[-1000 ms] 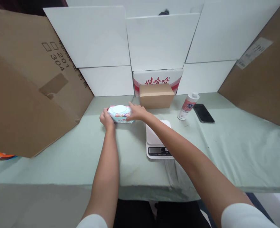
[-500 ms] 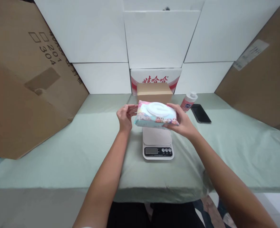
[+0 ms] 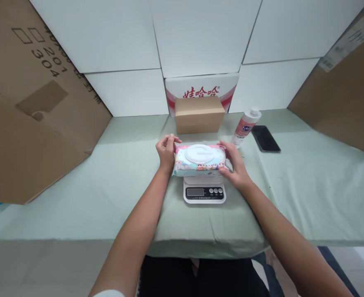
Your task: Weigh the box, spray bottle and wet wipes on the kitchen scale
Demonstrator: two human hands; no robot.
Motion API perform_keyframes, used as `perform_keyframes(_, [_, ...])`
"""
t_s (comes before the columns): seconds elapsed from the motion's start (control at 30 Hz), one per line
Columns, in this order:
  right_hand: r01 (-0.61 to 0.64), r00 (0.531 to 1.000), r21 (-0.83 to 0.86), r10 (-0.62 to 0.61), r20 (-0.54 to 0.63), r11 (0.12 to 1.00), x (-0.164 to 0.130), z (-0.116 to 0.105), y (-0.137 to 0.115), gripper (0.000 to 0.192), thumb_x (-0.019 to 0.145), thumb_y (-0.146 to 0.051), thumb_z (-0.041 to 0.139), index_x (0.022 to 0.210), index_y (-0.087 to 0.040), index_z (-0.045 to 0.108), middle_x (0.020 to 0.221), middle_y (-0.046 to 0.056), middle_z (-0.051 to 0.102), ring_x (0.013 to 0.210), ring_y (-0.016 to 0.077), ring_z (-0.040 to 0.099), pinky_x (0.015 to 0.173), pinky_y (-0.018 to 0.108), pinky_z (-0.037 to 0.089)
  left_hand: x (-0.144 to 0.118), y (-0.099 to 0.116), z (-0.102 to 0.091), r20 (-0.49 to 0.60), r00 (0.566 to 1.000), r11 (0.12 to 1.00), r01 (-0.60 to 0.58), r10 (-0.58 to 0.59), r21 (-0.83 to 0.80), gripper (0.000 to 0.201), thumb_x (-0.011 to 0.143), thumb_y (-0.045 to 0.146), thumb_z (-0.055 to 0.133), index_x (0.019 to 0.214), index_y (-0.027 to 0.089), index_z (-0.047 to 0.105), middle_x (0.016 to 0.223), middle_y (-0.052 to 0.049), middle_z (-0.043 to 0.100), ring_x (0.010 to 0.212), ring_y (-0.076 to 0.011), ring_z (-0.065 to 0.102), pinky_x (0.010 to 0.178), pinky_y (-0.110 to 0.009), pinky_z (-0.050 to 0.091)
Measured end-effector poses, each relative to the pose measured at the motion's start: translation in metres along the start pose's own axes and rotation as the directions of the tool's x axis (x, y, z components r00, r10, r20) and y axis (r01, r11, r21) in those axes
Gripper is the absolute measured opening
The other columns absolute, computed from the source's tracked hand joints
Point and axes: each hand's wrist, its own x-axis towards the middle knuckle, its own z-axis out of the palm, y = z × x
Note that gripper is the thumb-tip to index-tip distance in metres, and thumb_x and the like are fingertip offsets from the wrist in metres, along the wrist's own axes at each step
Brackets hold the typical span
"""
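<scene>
Hands, left (image 3: pixel 166 152) and right (image 3: pixel 235 167), clamped on either short end of soft, probably light wipes pack (image 3: pixel 199 159) atop kitchen scale (image 3: pixel 204 192), clear of its hard lid.

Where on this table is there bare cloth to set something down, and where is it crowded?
Free: the cloth between the big cardboard sheet and the left hand, and right of the phone. Crowded: the middle, with the wipes pack over the scale, the right hand, brown box and bottle.
</scene>
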Motion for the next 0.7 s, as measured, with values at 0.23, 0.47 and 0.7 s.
perform_keyframes(0.23, [-0.132, 0.898, 0.282, 0.235, -0.373, 0.950, -0.001, -0.009, 0.024, 0.057, 0.090, -0.073, 0.057, 0.122, -0.026, 0.067, 0.104, 0.006, 0.066, 0.065, 0.0144, 0.050, 0.061, 0.032, 0.042, 0.023, -0.017, -0.018, -0.188, 0.970, 0.983, 0.133, -0.156, -0.130, 0.041, 0.088, 0.037, 0.075, 0.071, 0.023, 0.040, 0.052, 0.010, 0.034, 0.046, -0.0058, 0.028, 0.045, -0.020, 0.022])
perform_keyframes(0.47, [-0.058, 0.984, 0.275, 0.102, -0.146, 0.960, -0.005, -0.008, 0.021, 0.061, 0.090, -0.070, 0.067, 0.135, -0.029, 0.063, 0.120, 0.007, 0.065, 0.069, 0.0139, 0.049, 0.065, 0.032, 0.042, 0.019, -0.019, -0.018, 0.027, 0.991, 0.976, 0.131, -0.128, -0.172, 0.049, 0.082, 0.052, 0.080, 0.075, 0.024, 0.040, 0.054, 0.011, 0.031, 0.045, -0.0058, 0.026, 0.046, -0.021, 0.021])
perform_keyframes(0.7, [0.006, 0.996, 0.056, -0.011, 0.091, 0.998, -0.007, -0.008, 0.007, 0.091, 0.082, -0.076, 0.075, 0.157, -0.032, 0.047, 0.128, 0.011, 0.058, 0.077, 0.0179, 0.055, 0.065, 0.033, 0.045, 0.003, 0.002, -0.015, 0.324, 0.946, 0.997, -0.001, 0.024, -0.071, 0.050, 0.090, 0.067, 0.064, 0.078, 0.019, 0.065, 0.073, -0.001, 0.057, 0.062, -0.0103, 0.048, 0.058, -0.025, 0.036])
